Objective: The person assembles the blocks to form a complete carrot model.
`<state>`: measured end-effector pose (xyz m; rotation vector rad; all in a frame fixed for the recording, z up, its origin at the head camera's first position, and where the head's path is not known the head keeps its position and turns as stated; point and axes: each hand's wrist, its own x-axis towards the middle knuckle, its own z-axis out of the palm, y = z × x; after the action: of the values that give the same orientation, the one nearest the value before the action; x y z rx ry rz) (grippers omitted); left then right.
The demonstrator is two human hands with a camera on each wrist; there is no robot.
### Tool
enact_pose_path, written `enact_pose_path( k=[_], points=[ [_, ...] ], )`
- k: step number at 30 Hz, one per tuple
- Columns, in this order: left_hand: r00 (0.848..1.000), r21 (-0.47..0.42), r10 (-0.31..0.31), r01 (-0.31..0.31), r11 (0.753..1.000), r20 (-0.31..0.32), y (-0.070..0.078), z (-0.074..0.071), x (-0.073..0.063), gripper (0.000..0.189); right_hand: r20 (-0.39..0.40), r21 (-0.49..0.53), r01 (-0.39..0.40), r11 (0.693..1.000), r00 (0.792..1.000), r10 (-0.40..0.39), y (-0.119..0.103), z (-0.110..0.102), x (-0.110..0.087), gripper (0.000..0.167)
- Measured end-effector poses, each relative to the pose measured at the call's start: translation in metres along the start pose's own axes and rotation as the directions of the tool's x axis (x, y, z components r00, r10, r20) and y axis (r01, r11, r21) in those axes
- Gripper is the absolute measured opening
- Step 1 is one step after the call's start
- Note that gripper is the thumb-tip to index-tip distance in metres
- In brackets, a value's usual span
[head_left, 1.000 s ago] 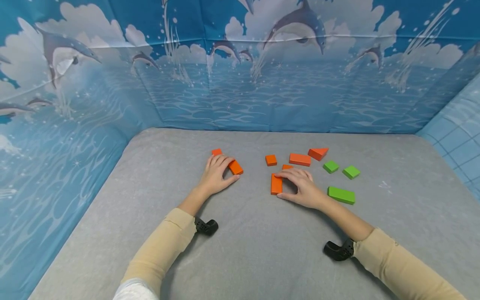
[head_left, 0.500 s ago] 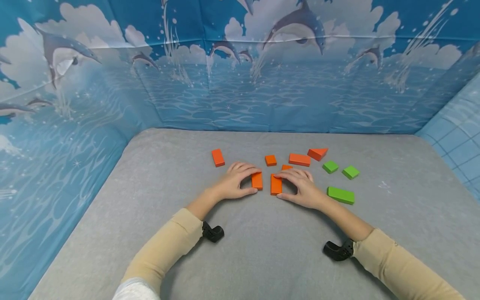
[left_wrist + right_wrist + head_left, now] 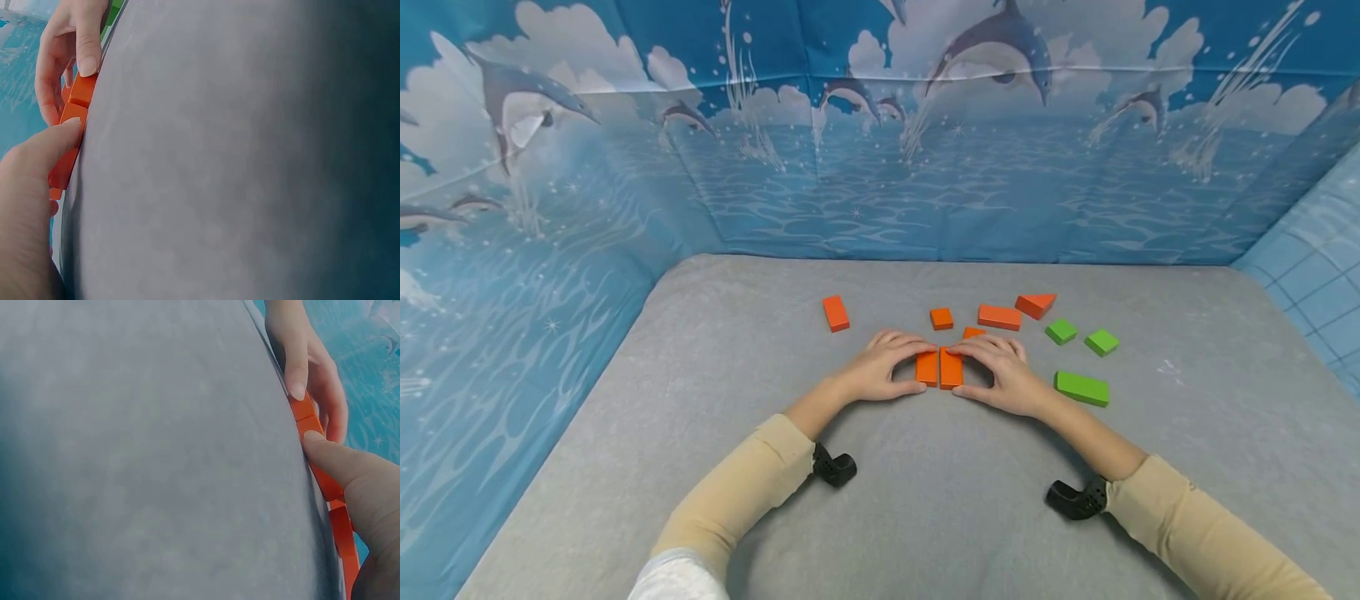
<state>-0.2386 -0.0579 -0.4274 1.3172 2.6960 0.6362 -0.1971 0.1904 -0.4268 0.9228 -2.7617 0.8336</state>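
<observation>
Two orange rectangular blocks lie side by side on the grey cloth, long sides nearly parallel, with only a thin gap in the head view. My left hand (image 3: 878,368) pinches the left orange block (image 3: 927,371) between thumb at the near end and fingers at the far end. In the same way my right hand (image 3: 1009,382) grips the right orange block (image 3: 951,372). Both thumbs show in the left wrist view, where the right hand (image 3: 87,28) is above. Just behind the right fingers, a small orange block (image 3: 973,332) is partly hidden.
Behind the hands lie an orange block (image 3: 836,314), a small orange square (image 3: 942,318), a longer orange-red block (image 3: 999,317) and a triangular one (image 3: 1036,306). To the right are small green blocks (image 3: 1062,332) and a long green block (image 3: 1082,388). A dolphin-print curtain (image 3: 880,192) borders the cloth.
My left hand has picked out an orange block from the left pair and carried it right, up beside the right hand's block. The right hand has stayed in place.
</observation>
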Motion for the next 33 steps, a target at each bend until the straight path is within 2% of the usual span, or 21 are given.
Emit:
enact_pose_path(
  k=[19,22,25,28,31,33],
  points=[
    [1.0,-0.022,-0.015,0.015,1.0,0.02,0.004,0.001,0.0,0.06,-0.007,0.005,0.005,1.0,1.0,-0.005,0.0,0.0,0.0,0.057],
    [1.0,-0.056,-0.015,0.015,0.998,0.001,0.001,-0.001,-0.002,0.065,-0.002,-0.001,-0.002,1.0,1.0,0.002,0.0,0.001,0.0,0.057],
    [0.997,-0.12,-0.05,0.042,0.992,-0.064,-0.007,-0.01,-0.004,0.07,0.003,-0.004,-0.009,1.0,1.0,0.009,0.0,0.001,0.001,0.057],
    [0.98,-0.159,-0.114,0.088,0.983,-0.162,-0.022,-0.025,-0.009,0.071,0.0,0.003,-0.011,1.0,1.0,0.011,0.0,0.0,0.001,0.057],
    [0.953,-0.154,-0.189,0.155,0.976,-0.237,-0.042,-0.037,-0.017,0.07,-0.004,0.015,-0.009,1.0,1.0,0.009,0.0,0.0,0.0,0.057],
    [0.932,-0.154,-0.255,0.221,0.963,-0.257,-0.055,-0.042,-0.024,0.069,-0.003,0.018,-0.006,1.0,1.0,0.006,0.0,0.0,0.0,0.057]
  ],
)
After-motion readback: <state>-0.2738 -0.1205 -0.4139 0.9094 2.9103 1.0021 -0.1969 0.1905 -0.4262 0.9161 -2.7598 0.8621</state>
